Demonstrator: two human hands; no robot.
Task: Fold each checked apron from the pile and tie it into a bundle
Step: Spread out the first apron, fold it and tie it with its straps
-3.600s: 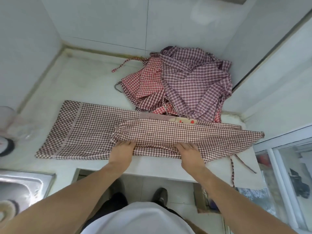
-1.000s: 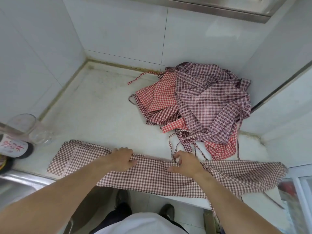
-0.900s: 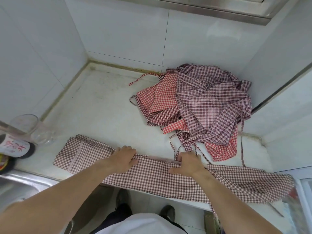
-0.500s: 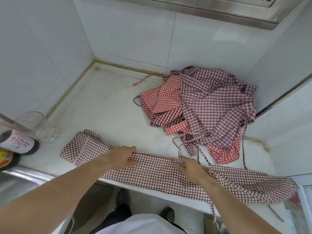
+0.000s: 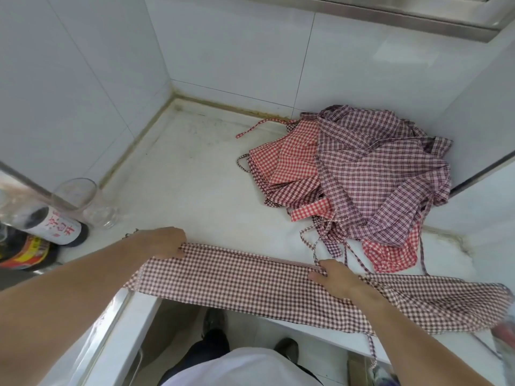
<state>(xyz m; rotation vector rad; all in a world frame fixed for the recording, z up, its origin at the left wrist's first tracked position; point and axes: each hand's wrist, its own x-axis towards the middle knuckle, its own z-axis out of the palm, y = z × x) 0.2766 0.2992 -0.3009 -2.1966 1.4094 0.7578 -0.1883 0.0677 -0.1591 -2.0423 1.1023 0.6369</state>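
Note:
A brown-and-white checked apron (image 5: pixel 250 280), folded into a long narrow strip, lies along the front edge of the white counter (image 5: pixel 189 185). My left hand (image 5: pixel 164 242) grips the strip's far edge near its left end, fingers curled onto the cloth. My right hand (image 5: pixel 333 277) pinches the same far edge further right. The strip's right end (image 5: pixel 451 302) lies crumpled, and a tie (image 5: pixel 372 349) hangs over the counter's front. The pile of checked aprons (image 5: pixel 370 176), red and purple, sits at the back right with loose ties trailing towards my right hand.
A clear glass (image 5: pixel 76 200) and two dark bottles (image 5: pixel 57 228) stand at the left by the steel sink rim (image 5: pixel 111 324). White tiled walls close the counter at the left, back and right. My shoes show on the floor below the counter's front edge.
My hands have slid apart along the strip's far edge. The strip's left end, spread out beyond my left hand before, now lies under my left hand and forearm.

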